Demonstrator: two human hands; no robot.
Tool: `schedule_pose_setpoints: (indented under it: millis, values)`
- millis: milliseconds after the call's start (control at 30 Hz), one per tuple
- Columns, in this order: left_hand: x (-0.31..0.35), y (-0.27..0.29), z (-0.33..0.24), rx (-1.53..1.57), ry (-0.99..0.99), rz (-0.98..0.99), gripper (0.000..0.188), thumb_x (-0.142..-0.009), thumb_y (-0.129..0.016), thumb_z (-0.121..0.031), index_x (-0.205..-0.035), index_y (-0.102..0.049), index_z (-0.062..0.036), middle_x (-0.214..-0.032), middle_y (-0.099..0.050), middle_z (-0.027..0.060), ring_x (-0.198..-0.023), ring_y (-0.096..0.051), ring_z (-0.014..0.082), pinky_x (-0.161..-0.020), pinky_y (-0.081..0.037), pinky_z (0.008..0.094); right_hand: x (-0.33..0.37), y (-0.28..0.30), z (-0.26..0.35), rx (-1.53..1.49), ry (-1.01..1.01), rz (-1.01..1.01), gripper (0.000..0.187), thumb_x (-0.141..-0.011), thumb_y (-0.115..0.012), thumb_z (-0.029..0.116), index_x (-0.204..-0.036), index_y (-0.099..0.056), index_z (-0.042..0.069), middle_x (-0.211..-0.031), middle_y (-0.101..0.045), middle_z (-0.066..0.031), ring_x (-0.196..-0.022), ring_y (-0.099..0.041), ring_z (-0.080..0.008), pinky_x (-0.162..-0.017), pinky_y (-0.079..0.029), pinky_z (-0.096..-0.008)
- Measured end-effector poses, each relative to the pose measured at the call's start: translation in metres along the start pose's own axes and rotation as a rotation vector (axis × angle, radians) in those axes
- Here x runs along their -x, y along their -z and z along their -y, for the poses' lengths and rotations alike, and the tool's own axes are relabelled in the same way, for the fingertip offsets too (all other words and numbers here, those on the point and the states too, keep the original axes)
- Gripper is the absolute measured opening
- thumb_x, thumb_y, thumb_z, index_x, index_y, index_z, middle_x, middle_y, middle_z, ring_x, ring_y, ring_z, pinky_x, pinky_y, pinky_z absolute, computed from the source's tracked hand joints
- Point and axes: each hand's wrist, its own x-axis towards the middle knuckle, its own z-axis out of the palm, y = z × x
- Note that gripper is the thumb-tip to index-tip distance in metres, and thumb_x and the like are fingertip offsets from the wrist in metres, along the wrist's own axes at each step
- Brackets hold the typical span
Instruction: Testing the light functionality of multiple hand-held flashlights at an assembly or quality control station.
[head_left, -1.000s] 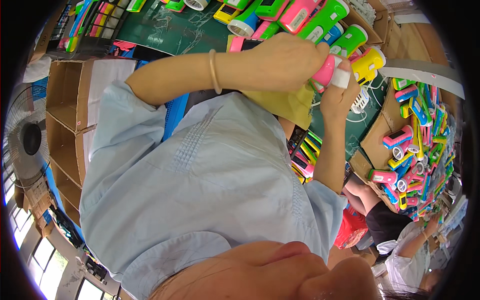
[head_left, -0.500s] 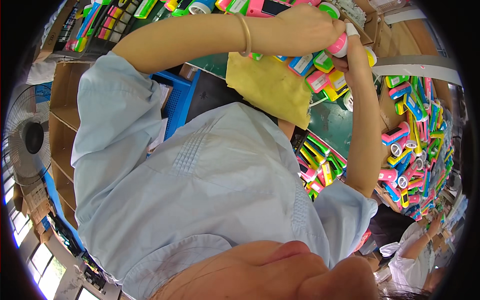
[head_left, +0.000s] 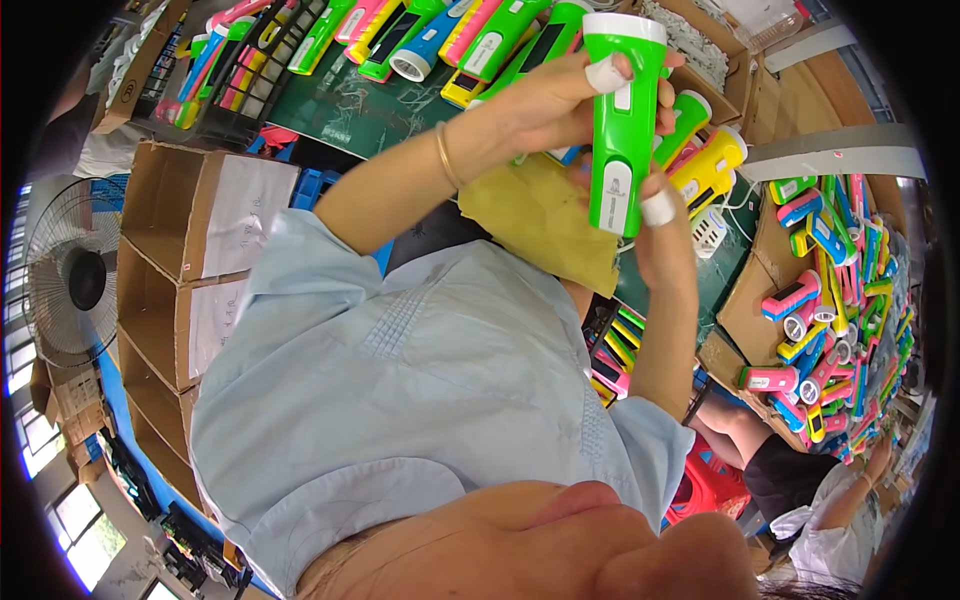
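Observation:
A green flashlight (head_left: 622,130) with a white head rim stands nearly upright in front of me, its head at the top. My left hand (head_left: 548,100) is closed around its upper body, the white-taped thumb lying across the front. At the lower end my right hand (head_left: 664,232) grips the same flashlight, also with white tape on a digit; its other fingers are partly hidden behind the body. Just beyond my right hand lie a yellow flashlight (head_left: 712,168) and a green flashlight with a white rim (head_left: 688,120). A yellow cloth (head_left: 540,225) hangs over the near table edge below the hands.
Several coloured flashlights line the back of the green table (head_left: 335,115). A black wire rack (head_left: 262,62) stands at the far left, cardboard compartments (head_left: 150,240) and a fan (head_left: 85,280) nearer. A big flashlight pile (head_left: 835,300) fills the right; a co-worker (head_left: 815,500) sits beyond.
Half a second ago both hands were farther off, together at a pink item with a white rim. Now they hold a green flashlight closer to me, and my left arm has drawn back.

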Motion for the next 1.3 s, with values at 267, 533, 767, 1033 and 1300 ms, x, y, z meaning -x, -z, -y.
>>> schedule_pose_setpoints:
  millis: [267,533,767,1033,1300]
  values:
    - [0.018,0.017,0.030,-0.053,-0.017,0.005,0.069,-0.079,-0.064,-0.038,-0.130,-0.033,-0.0038,-0.102,-0.051,0.0074,-0.097,-0.055,0.0251,-0.086,-0.044,0.0378,0.019,-0.026,-0.013,0.766,0.512,-0.309,0.035,-0.082,-0.060,0.023,-0.102,-0.048,-0.004,-0.075,-0.058,-0.0128,-0.057,-0.058,-0.0172,-0.050,-0.044,-0.0295]
    - [0.019,0.001,0.037,-0.004,0.186,-0.328,0.034,-0.086,-0.055,-0.026,-0.106,-0.045,-0.0007,-0.091,-0.054,0.0077,-0.072,-0.055,0.0166,-0.065,-0.049,0.0312,0.027,-0.018,-0.028,-0.115,-0.055,0.028,0.045,-0.093,-0.039,0.041,-0.095,-0.053,-0.001,-0.074,-0.058,-0.0086,-0.060,-0.059,-0.0142,-0.048,-0.044,-0.0232]
    - [0.003,0.004,0.030,0.283,0.202,-0.367,0.035,-0.087,-0.053,-0.029,-0.108,-0.044,-0.0020,-0.088,-0.052,0.0065,-0.069,-0.051,0.0136,-0.061,-0.048,0.0273,0.034,-0.010,-0.037,-0.110,-0.066,-0.121,0.046,-0.094,-0.037,0.039,-0.102,-0.056,-0.003,-0.074,-0.057,-0.0080,-0.057,-0.056,-0.0131,-0.049,-0.041,-0.0217]
    - [0.015,-0.003,0.040,0.104,0.278,-0.376,0.027,-0.085,-0.056,-0.016,-0.106,-0.043,-0.0051,-0.086,-0.054,0.0084,-0.069,-0.055,0.0171,-0.062,-0.049,0.0317,0.038,-0.012,-0.043,-0.116,-0.089,-0.202,0.034,-0.094,-0.043,0.029,-0.098,-0.056,-0.002,-0.071,-0.056,-0.0039,-0.056,-0.054,-0.0091,-0.046,-0.039,-0.0201]
    - [0.019,-0.002,0.043,0.138,0.314,-0.413,0.022,-0.087,-0.053,-0.019,-0.102,-0.044,-0.0051,-0.086,-0.054,0.0078,-0.067,-0.055,0.0169,-0.060,-0.047,0.0308,0.039,-0.013,-0.050,-0.052,-0.076,-0.209,0.029,-0.094,-0.044,0.025,-0.093,-0.057,-0.001,-0.069,-0.056,-0.0018,-0.054,-0.051,-0.0066,-0.046,-0.038,-0.0190]
